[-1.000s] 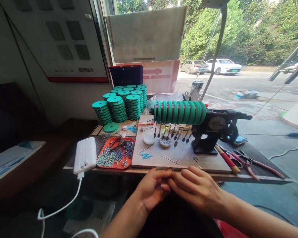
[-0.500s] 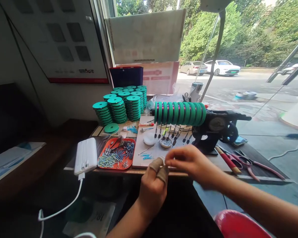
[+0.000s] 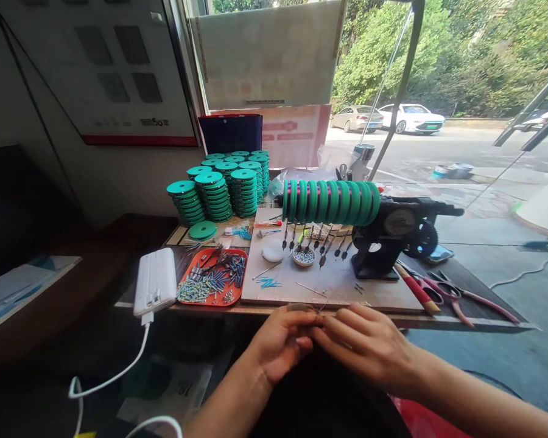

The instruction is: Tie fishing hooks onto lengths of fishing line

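Note:
My left hand [image 3: 281,344] and my right hand [image 3: 363,344] meet just below the front edge of the work board [image 3: 333,286]. Both pinch together around something tiny between the fingertips that I cannot make out. The left thumb and forefinger wear tan finger covers. Beyond them a row of green spools [image 3: 331,202] sits on a black winding machine [image 3: 393,234], with several small dark weights hanging below on lines. A small dish of beads [image 3: 304,257] and a white round lid [image 3: 273,250] lie on the board.
Stacks of green spools [image 3: 221,188] stand at the back left. A red tray [image 3: 212,280] of small parts and a white power bank [image 3: 154,283] with a cable lie left. Red-handled pliers and scissors [image 3: 452,294] rest at the right. A window behind shows a street.
My right hand, which had reached up over the board half a second ago, came back down to meet the left hand at the board's front edge. Both hands are pinched together again.

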Demonstrator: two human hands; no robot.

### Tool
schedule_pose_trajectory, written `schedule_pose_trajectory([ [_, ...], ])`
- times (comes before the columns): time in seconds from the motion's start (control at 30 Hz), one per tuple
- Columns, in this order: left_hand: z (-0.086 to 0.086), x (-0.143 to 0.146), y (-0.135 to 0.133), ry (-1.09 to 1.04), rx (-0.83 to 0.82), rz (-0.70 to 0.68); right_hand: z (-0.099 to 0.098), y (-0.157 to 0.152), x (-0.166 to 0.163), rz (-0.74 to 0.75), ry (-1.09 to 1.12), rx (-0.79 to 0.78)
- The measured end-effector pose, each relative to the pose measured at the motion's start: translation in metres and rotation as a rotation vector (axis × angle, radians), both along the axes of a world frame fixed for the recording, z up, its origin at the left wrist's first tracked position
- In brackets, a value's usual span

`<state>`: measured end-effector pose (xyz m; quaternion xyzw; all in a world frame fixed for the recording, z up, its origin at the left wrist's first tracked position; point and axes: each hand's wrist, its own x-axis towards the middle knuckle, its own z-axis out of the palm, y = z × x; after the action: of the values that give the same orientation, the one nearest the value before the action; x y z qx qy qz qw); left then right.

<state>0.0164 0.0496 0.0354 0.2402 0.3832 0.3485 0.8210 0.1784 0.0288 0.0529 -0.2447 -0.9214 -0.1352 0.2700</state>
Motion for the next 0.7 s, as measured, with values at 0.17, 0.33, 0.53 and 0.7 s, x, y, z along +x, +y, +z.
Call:
schedule_pose_trajectory([
  [0.17,0.0,0.003,-0.007,-0.063,-0.054,-0.019,-0.025,-0.006,-0.006,-0.068,0.379,-0.328],
  [0.33,0.01,0.002,-0.01,0.125,0.247,0.015,-0.035,-0.021,-0.016,-0.247,0.981,-1.429],
  [0.53,0.002,-0.004,-0.016,0.915,1.293,0.108,0.011,-0.029,-0.024,-0.309,0.666,-1.247],
  [0.7,-0.023,-0.001,-0.022,1.153,1.621,0.367,0.052,0.021,-0.027,-0.286,0.49,-1.37],
])
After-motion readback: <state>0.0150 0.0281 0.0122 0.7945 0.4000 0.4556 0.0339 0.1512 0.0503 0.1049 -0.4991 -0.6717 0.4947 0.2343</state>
